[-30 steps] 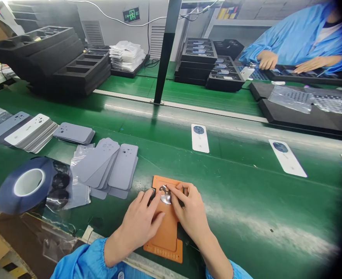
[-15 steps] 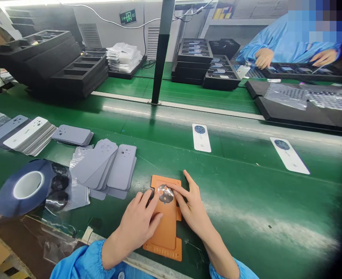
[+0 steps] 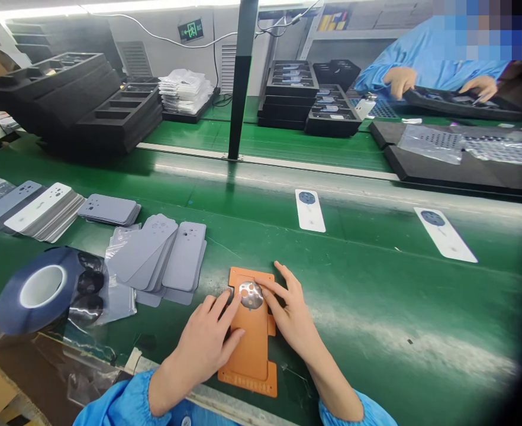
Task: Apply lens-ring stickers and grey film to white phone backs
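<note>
An orange jig plate [image 3: 252, 349] with a recessed middle lies on the green surface before me. Near its far end sits a shiny round disc [image 3: 255, 297] with several holes. My left hand [image 3: 209, 335] reaches over the plate's left side, its fingers apart and the index fingertip at the disc's left edge. From the other side, my right hand [image 3: 290, 313] touches the disc's right rim with index finger and thumb, while its other visible finger stretches forward. Neither hand is wrapped round anything.
Left of me are stacks of grey phone-shaped sheets [image 3: 183, 257], a stack of white ones [image 3: 39, 207] and a roll of blue film [image 3: 7, 305]. Two white panels [image 3: 313, 216] with dark discs lie ahead. Black trays [image 3: 123, 112] stand behind; across, a person in blue handles another tray [image 3: 456, 106].
My hands stay at the disc, with only slight finger movement. The view has shifted a little. Across the bench, the other person's black tray is now tilted.
</note>
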Demonstrator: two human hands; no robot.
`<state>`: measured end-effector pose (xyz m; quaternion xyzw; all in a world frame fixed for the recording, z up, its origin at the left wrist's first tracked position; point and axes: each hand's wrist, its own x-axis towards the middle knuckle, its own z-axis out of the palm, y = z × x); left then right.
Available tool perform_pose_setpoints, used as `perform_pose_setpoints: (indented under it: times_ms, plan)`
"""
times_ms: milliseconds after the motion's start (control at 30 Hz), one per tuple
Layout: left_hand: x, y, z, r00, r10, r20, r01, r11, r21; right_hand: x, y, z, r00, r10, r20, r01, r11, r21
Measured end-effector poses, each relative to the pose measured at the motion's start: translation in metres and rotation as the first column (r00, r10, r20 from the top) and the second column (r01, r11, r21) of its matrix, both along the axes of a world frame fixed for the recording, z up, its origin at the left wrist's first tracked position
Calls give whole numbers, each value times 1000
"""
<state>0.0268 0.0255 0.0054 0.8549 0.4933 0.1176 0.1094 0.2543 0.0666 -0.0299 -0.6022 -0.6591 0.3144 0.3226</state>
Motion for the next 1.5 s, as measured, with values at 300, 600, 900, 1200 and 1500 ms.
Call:
perform_pose_setpoints:
  times_ms: [300, 600, 900, 1200, 1500]
  plan:
    - [-37, 6, 5, 977, 134, 167, -174, 951, 254, 2, 1, 4, 993, -89, -81, 87, 996, -26]
    - [-67, 12, -1, 970, 185, 159, -232, 899, 371, 1, 2, 7, 979, -175, -105, 176, 984, 3]
    - [-59, 15, 13, 922, 62, 381, -287, 770, 570, -9, -7, 16, 957, -173, -232, 210, 966, 147]
    - [-62, 7, 9, 971, 56, 234, -158, 881, 445, -10, -5, 18, 955, -133, -264, 170, 978, 122]
    - [-53, 10, 32, 921, -109, 373, -179, 733, 656, -16, -11, 23, 831, -177, -527, 101, 980, -171]
